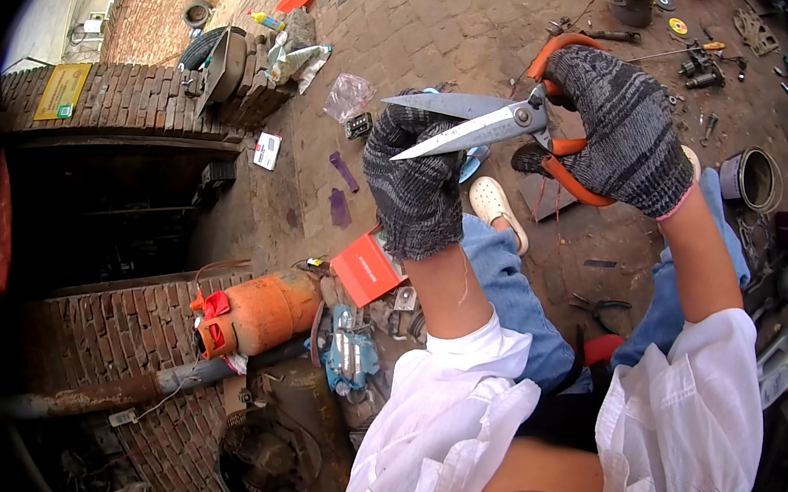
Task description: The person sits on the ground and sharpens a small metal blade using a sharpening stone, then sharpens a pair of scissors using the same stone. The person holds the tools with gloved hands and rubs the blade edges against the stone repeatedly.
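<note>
My right hand, in a dark knitted glove, grips the orange handles of a pair of metal shears. The shears' two blades are spread apart and point left. My left hand, also gloved, is raised just under the blades with its fingers curled near them; whether it holds something small I cannot tell. Both hands are held up in front of me above my knees in blue jeans. White sleeves cover my upper arms.
Brick paving lies below, strewn with tools and scraps. An orange gas cylinder lies at the lower left beside a brick wall. A red flat box sits by my left knee. Pliers lie between my legs. A metal ring rests at right.
</note>
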The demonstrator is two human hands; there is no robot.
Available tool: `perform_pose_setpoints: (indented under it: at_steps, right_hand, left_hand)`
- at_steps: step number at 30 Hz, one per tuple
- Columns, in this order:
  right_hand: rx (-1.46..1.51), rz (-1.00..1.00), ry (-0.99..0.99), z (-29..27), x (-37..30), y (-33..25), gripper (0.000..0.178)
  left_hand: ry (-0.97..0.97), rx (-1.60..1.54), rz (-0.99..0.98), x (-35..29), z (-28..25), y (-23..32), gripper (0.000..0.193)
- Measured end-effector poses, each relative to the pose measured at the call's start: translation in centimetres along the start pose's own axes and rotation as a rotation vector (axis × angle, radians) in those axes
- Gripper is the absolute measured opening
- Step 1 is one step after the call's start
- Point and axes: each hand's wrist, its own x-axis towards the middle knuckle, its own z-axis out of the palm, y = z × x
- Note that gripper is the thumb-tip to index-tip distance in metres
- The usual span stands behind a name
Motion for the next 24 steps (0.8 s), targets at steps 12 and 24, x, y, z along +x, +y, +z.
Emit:
perform_pose_setpoints:
  at_steps: [12,24]
  right_hand:
    - [0.01,-0.032,0.055,0.32,-0.08,0.31,0.063]
    - [-0.012,-0.02,0.023,0.54,-0.39,0.35,0.068]
  left_hand:
    - [0.067,0.229,0.032,0.22,-0.35,-0.48,0.027]
    - [0.054,0.03,0.029,0.09,0.3,-0.14,0.025]
